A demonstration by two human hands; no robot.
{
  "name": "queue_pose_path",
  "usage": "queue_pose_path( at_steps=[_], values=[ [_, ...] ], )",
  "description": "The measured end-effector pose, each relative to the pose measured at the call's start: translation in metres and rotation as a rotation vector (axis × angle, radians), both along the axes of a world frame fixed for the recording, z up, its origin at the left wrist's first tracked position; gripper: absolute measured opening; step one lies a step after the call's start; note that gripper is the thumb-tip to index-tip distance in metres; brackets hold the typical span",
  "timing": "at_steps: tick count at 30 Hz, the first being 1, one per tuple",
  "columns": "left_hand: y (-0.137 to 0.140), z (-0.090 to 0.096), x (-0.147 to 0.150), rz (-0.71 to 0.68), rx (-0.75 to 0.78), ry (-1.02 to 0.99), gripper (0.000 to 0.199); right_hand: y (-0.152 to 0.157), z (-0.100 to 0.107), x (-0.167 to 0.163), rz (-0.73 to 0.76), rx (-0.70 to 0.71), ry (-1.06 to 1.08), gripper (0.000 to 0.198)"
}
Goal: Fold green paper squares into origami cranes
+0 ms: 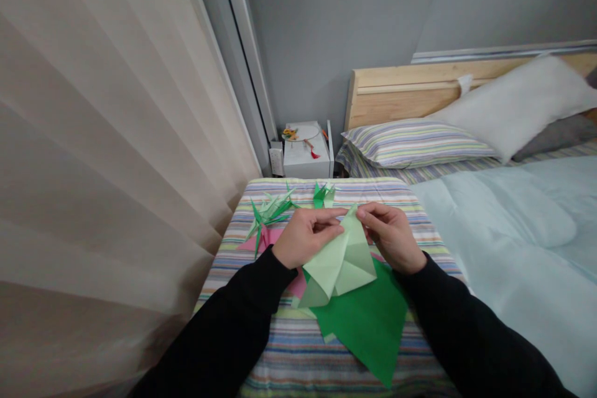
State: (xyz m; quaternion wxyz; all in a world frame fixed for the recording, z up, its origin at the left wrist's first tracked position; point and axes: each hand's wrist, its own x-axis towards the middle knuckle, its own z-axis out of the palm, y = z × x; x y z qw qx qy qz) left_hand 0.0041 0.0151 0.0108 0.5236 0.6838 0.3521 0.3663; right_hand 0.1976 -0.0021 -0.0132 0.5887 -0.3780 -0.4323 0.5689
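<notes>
A creased sheet of light green origami paper (342,261) is held up between my two hands, its far corner brought to a narrow point. My left hand (308,233) pinches its left edge between thumb and fingers. At the pointed corner, the fingertips of my right hand (389,233) are closed on the paper. Under it a dark green paper sheet (368,323) lies on the striped cloth (289,360). Pink paper (268,239) shows partly beneath my left hand.
Folded green paper pieces (270,211) lie at the table's far left, with another folded green piece (323,194) at the far middle. A white cabinet (305,161) stands behind. A curtain (116,137) hangs left; a bed (513,217) is at right.
</notes>
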Motion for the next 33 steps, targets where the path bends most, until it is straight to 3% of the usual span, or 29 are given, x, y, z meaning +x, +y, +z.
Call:
queue_pose_path(
  at_steps=[4, 9, 14, 20, 33],
  values=[
    [0.001, 0.0, -0.001, -0.011, 0.124, 0.037, 0.028, -0.001, 0.002, 0.0, 0.013, -0.037, -0.009, 0.024],
    [0.003, 0.001, 0.0, -0.024, 0.167, 0.073, 0.027, -0.002, 0.007, 0.001, -0.007, -0.03, -0.123, 0.026],
    [0.004, -0.003, 0.001, 0.15, 0.06, 0.015, 0.033, -0.004, 0.013, 0.0, 0.019, -0.04, -0.237, 0.031],
    [0.002, 0.005, 0.003, 0.176, -0.084, -0.117, 0.017, -0.004, 0.013, 0.0, 0.063, -0.031, -0.238, 0.03],
    [0.001, 0.005, -0.001, 0.156, 0.027, -0.013, 0.02, -0.002, 0.002, 0.004, 0.114, 0.008, -0.295, 0.028]
  ],
)
